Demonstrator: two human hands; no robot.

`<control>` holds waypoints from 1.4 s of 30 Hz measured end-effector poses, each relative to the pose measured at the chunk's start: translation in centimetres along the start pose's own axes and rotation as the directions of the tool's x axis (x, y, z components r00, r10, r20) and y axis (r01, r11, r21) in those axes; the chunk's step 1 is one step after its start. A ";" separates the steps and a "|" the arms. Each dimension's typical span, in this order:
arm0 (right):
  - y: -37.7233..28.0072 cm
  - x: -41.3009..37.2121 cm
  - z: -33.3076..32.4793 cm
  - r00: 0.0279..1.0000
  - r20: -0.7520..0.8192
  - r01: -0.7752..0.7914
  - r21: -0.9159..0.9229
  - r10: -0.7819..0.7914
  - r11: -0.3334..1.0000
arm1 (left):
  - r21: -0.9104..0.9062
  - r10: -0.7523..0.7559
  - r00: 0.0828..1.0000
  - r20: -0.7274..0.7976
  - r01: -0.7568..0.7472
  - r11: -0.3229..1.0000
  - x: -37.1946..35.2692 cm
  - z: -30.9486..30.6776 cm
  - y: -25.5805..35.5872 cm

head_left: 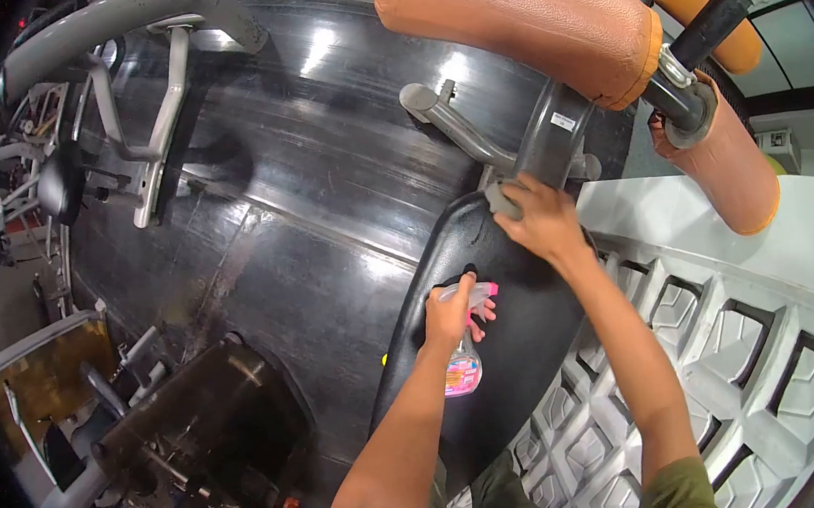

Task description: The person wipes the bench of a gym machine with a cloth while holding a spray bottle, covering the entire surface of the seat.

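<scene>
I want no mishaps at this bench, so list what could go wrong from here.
The left hand holds the spray bottle with its pink nozzle toward the right arm, so a squeeze might wet that arm.
The right hand, holding the grey cloth at the end of the black bench pad, could knock its knuckles on the metal frame.
Stray spray could make the smooth dark floor slippery.
</scene>
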State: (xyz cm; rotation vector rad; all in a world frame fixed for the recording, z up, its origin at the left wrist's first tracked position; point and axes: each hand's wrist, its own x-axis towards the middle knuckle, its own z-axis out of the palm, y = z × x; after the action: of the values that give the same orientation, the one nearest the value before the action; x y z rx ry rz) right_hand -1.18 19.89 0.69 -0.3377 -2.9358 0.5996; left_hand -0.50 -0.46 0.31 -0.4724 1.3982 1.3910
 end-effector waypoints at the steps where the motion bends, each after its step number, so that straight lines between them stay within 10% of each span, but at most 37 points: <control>1: -1.0 -0.1 0.1 0.997 0.068 -0.028 0.038 0.025 0.999 | 0.007 0.009 1.000 -0.002 -0.009 1.000 0.1 0.0 0.0; 8: -3.7 0.7 -1.0 0.778 0.505 0.330 0.178 -0.374 0.927 | 0.000 0.017 1.000 -0.016 -0.017 1.000 0.4 -0.1 -0.5; 12: -1.5 3.8 -2.1 0.902 0.426 -0.054 -0.047 0.069 0.997 | 0.029 0.003 1.000 0.009 -0.004 1.000 0.5 -0.3 -0.3; 15: -1.9 5.2 -0.9 0.917 0.380 -0.087 -0.096 0.117 0.992 | 0.018 0.015 1.000 0.011 -0.015 1.000 0.4 -0.3 -0.5; 26: -9.1 8.1 3.2 0.600 0.760 0.387 -0.002 -0.249 0.922 | -0.014 0.003 1.000 -0.015 -0.003 1.000 -0.3 0.1 0.1; 30: -6.3 9.8 3.9 0.776 0.627 0.220 -0.174 -0.064 0.960 | -0.027 -0.013 1.000 0.004 0.013 1.000 -0.1 -0.3 0.2; 35: -11.4 6.1 3.7 0.553 0.813 0.323 -0.006 -0.183 0.946 | -0.099 0.048 0.998 -0.037 -0.051 0.994 0.3 -0.3 -0.9; 38: -12.7 3.3 5.5 0.574 0.756 0.455 0.024 -0.314 0.890 | -0.033 0.062 0.997 -0.052 -0.064 0.997 1.1 -1.0 -2.5; 42: -10.6 5.2 3.1 0.770 0.635 0.217 -0.166 -0.064 0.962 | 0.087 0.128 0.991 0.044 -0.131 0.987 -0.9 -0.3 -0.9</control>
State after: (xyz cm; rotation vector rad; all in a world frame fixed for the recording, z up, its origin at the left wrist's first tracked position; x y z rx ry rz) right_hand -8.75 10.51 2.45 0.1028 -3.6452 0.3994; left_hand 0.50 -1.32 0.59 -0.2986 1.4750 1.4264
